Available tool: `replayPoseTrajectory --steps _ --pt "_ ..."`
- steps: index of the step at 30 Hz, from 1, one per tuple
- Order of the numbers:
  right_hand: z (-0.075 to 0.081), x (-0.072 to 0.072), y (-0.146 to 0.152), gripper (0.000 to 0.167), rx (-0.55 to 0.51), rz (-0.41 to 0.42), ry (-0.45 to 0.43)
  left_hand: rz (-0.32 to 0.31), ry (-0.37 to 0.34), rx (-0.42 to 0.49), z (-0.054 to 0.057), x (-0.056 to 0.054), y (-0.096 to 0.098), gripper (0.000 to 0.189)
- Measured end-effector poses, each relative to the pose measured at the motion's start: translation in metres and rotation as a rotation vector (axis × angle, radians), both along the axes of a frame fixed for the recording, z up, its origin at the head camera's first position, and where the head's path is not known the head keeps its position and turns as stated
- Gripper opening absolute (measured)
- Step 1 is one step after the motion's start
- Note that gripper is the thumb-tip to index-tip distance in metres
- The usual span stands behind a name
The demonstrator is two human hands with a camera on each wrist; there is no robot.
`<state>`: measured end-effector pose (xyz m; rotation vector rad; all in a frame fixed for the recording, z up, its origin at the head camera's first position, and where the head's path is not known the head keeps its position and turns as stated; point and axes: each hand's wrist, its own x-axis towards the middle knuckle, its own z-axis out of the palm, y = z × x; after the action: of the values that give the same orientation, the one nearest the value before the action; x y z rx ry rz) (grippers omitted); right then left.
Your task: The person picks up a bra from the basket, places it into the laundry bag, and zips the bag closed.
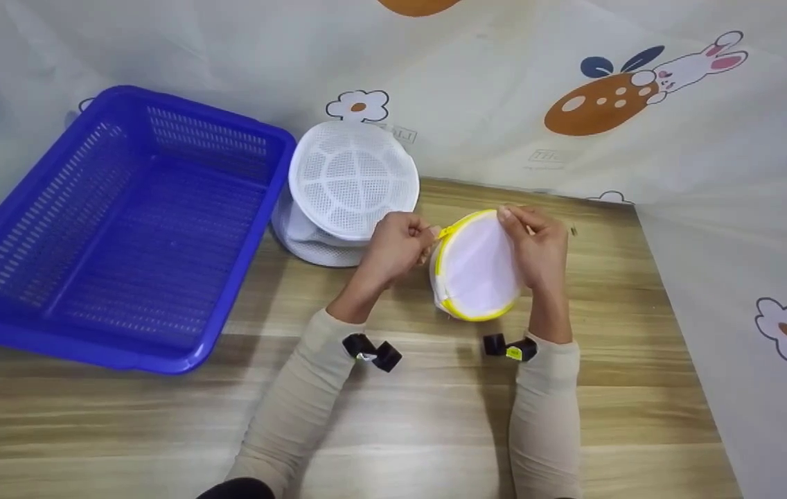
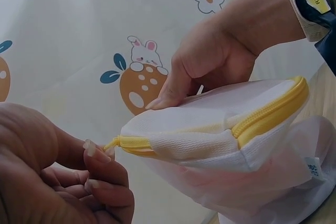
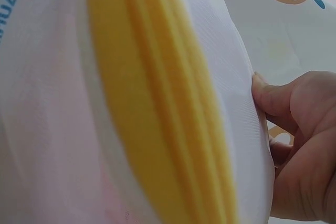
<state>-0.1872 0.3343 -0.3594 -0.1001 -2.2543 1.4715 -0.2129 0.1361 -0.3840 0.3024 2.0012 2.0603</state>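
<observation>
A round white mesh laundry bag (image 1: 480, 267) with a yellow zipper (image 2: 273, 114) around its top is held up between both hands. My left hand (image 1: 397, 249) pinches the yellow zipper pull (image 2: 111, 143) between thumb and forefinger at the bag's left edge. With the thumb on the lid and the fingers behind the far rim, my right hand (image 1: 540, 249) grips the bag on its right side. In the left wrist view the zipper looks closed along the visible edge, and something pinkish shows through the mesh side.
A large blue plastic basket (image 1: 203, 346) stands on the wooden table (image 1: 393, 443) at the left. Between it and the hands, a round white mesh piece (image 1: 355, 180) leans over another white mesh piece (image 1: 317, 255). A printed cloth (image 1: 476, 90) hangs behind and along the right side.
</observation>
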Motion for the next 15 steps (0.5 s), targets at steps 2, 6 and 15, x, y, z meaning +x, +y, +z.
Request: replayPoseTrajectory --steps 2,6,15 --pt "-0.0003 0.0000 0.0019 0.016 -0.012 -0.011 0.001 -0.008 0.000 0.011 -0.0004 -0.0001 -0.0003 0.024" --pt "-0.0010 0.0005 0.0047 0.015 -0.033 -0.020 0.016 -0.019 0.000 0.014 -0.0009 -0.0002 -0.0004 0.025" --pt "0.0017 0.0005 0.0048 0.016 -0.051 -0.041 0.010 -0.009 -0.010 0.016 -0.0011 -0.0001 0.0009 0.023"
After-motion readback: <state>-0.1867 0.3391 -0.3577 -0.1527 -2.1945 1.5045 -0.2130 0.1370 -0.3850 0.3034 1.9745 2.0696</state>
